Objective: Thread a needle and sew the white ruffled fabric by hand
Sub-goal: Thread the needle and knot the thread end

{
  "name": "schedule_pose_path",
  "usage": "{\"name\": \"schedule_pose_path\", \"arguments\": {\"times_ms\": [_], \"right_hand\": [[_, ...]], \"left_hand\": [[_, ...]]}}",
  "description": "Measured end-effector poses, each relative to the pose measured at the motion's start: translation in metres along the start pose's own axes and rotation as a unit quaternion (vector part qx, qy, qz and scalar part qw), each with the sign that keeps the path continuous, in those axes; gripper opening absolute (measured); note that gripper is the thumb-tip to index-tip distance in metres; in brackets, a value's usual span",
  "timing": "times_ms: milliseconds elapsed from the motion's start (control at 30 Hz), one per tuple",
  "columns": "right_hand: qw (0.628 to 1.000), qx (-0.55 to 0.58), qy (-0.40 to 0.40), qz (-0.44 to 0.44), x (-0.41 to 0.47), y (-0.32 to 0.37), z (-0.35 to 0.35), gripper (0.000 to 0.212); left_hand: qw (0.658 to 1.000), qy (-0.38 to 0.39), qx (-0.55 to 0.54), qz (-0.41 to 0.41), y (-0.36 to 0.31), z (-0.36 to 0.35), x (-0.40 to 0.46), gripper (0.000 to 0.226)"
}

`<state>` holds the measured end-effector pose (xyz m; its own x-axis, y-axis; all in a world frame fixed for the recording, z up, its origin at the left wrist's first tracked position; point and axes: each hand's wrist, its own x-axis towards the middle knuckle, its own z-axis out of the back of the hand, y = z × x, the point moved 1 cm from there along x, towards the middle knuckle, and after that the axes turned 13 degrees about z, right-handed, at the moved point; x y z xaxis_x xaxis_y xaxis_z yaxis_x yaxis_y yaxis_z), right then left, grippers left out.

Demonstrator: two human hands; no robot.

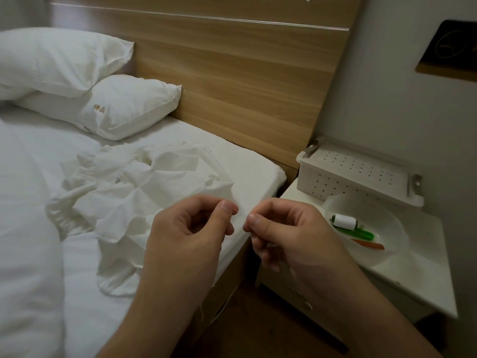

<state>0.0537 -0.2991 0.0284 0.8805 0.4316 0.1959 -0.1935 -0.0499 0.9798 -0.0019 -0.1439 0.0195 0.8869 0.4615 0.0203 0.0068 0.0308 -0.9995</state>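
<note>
In the head view, the left hand (191, 226) and right hand (278, 228) are pinching fingertips together, almost touching, above the bed's (258, 174) near edge; needle and thread are too fine to make out, so what each is pinching is unclear. The white ruffled fabric (134, 192) is lying crumpled just beyond and left of the hands, nearer the left one, while the thread spool (344, 221) is sitting in a dish (395, 228) on the bench to the right.

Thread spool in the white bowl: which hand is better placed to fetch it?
Right hand: it is nearer the bowl holding the thread spool on the nightstand; the left hand is over the bed.
</note>
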Motion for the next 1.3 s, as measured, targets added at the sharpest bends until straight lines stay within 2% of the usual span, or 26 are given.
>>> {"name": "schedule_pose_path", "arguments": {"times_ms": [400, 533, 633, 700, 767, 800, 900, 933, 1067, 1200, 1300], "right_hand": [[0.999, -0.025, 0.021, 0.021, 0.003, 0.008, 0.019, 0.019], [0.998, -0.05, 0.015, 0.023, 0.006, 0.01, 0.032, 0.024], [0.991, -0.125, -0.018, 0.032, 0.009, 0.011, 0.04, 0.024], [0.975, -0.211, -0.046, 0.047, 0.009, 0.011, 0.041, 0.02], [0.965, -0.249, -0.06, 0.063, 0.007, 0.012, 0.037, 0.017], [0.966, -0.242, -0.052, 0.07, 0.005, 0.013, 0.033, 0.015], [0.983, -0.16, 0.038, 0.086, 0.002, 0.014, 0.016, 0.041], [0.984, -0.137, 0.064, 0.093, 0.002, 0.014, 0.009, 0.044], [0.974, -0.186, 0.092, 0.087, 0.004, 0.011, -0.011, 0.035], [0.966, -0.235, 0.077, 0.075, 0.006, 0.013, -0.01, 0.01], [0.962, -0.255, 0.055, 0.086, 0.006, 0.015, -0.003, 0.011]], "left_hand": [[0.999, -0.03, -0.029, 0.009, 0.0, 0.011, 0.009, 0.02], [0.999, -0.018, -0.034, 0.026, 0.0, 0.014, 0.012, 0.024], [0.999, -0.007, -0.028, 0.033, 0.0, 0.013, 0.013, 0.025], [0.999, -0.002, -0.022, 0.033, 0.0, 0.012, 0.013, 0.024], [0.999, 0.006, -0.015, 0.032, 0.0, 0.011, 0.012, 0.024], [0.999, 0.009, -0.013, 0.031, 0.0, 0.01, 0.012, 0.025], [1.0, 0.018, -0.004, 0.022, 0.001, 0.009, 0.011, 0.024], [1.0, 0.023, 0.001, 0.017, 0.001, 0.009, 0.01, 0.022], [0.999, 0.039, 0.013, -0.002, 0.0, 0.009, 0.008, 0.023], [0.999, 0.04, 0.036, -0.007, 0.002, 0.011, 0.009, 0.022], [0.998, 0.041, 0.047, -0.005, 0.001, 0.014, 0.011, 0.017]]}}
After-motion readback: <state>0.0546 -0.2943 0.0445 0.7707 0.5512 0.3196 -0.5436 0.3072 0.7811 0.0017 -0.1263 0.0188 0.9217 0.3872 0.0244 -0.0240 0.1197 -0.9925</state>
